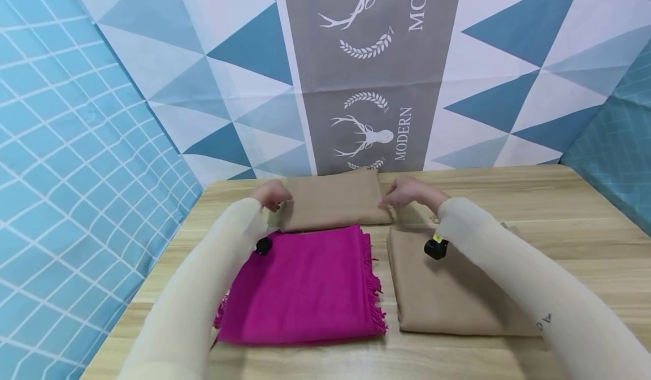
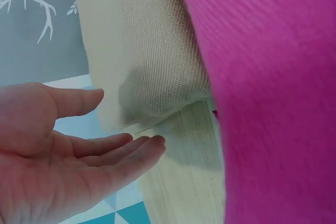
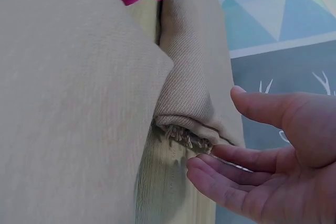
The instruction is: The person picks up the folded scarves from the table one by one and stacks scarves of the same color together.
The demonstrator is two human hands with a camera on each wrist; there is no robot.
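A folded beige scarf point(image 1: 333, 199) lies at the back of the table, with one hand at each of its short ends. My left hand point(image 1: 273, 194) is by its left end; in the left wrist view thumb and fingers point(image 2: 113, 161) are spread apart, fingertips close to the folded corner. By the right end is my right hand point(image 1: 404, 192). The right wrist view shows its thumb raised and its fingertips point(image 3: 199, 169) right at the fringed edge. Neither hand grips the cloth. In front lies a folded magenta scarf point(image 1: 305, 289) with fringe down its sides.
A second folded beige cloth point(image 1: 458, 295) lies at the front right, partly under my right sleeve point(image 1: 529, 278). The wooden table point(image 1: 539, 199) meets a patterned backdrop point(image 1: 376, 74) behind, and a blue grid-patterned cloth point(image 1: 76, 142) hangs on the left.
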